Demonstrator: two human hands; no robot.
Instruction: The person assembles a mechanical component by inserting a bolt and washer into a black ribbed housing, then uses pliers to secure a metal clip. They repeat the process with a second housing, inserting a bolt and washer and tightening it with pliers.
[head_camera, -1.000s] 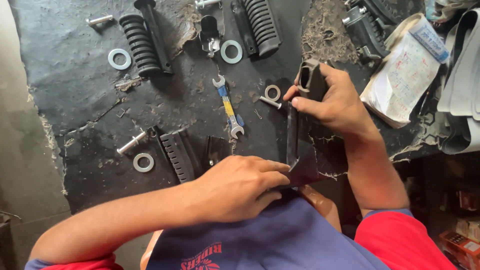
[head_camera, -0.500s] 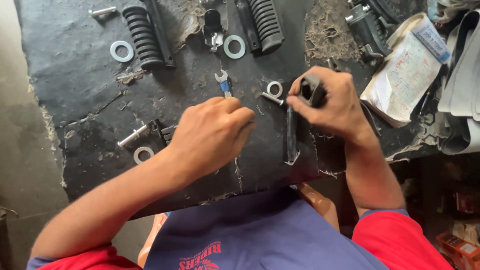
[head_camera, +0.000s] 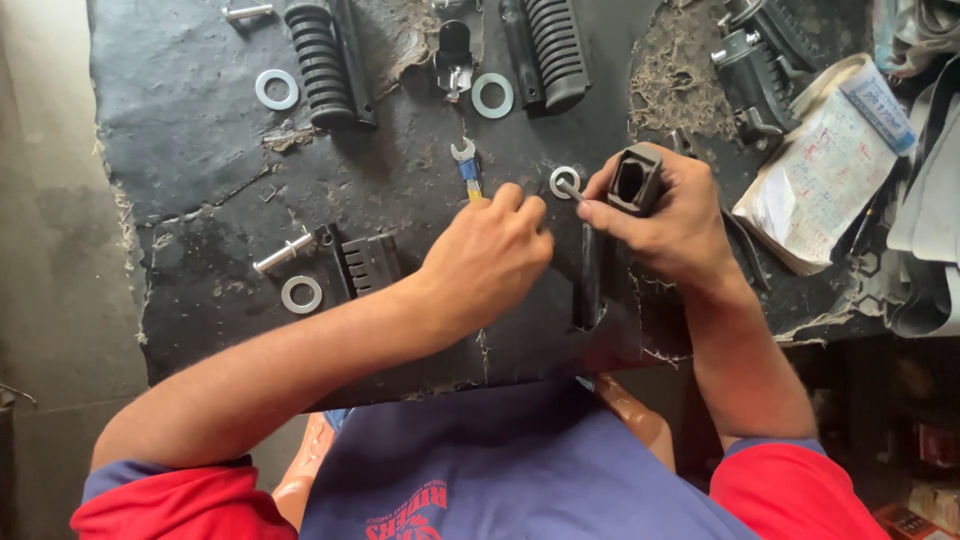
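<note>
My left hand (head_camera: 490, 258) lies on the black work mat (head_camera: 200, 170) with its fingers curled over the lower end of a small spanner (head_camera: 465, 165). Only the spanner's open jaw and blue-yellow shank show. My right hand (head_camera: 680, 220) grips a black footrest bracket (head_camera: 635, 180) with a hollow square end, held upright. A long black bar (head_camera: 590, 280) runs down from it toward me. Next to my right fingertips a silver washer (head_camera: 563, 181) lies on the mat with a thin pin across it.
Two ribbed rubber footrests (head_camera: 320, 60) (head_camera: 552, 50) lie at the far edge with a small black clip (head_camera: 453, 55) between them. Loose washers (head_camera: 276, 89) (head_camera: 492, 95) (head_camera: 301, 294), a bolt (head_camera: 283, 252) and a black bracket (head_camera: 365, 262) lie left. A paper booklet (head_camera: 820, 170) and metal parts (head_camera: 750, 60) are right.
My left hand has left the lower end of the black bar near my body and moved up and left onto the spanner. My right hand keeps hold of the bracket.
</note>
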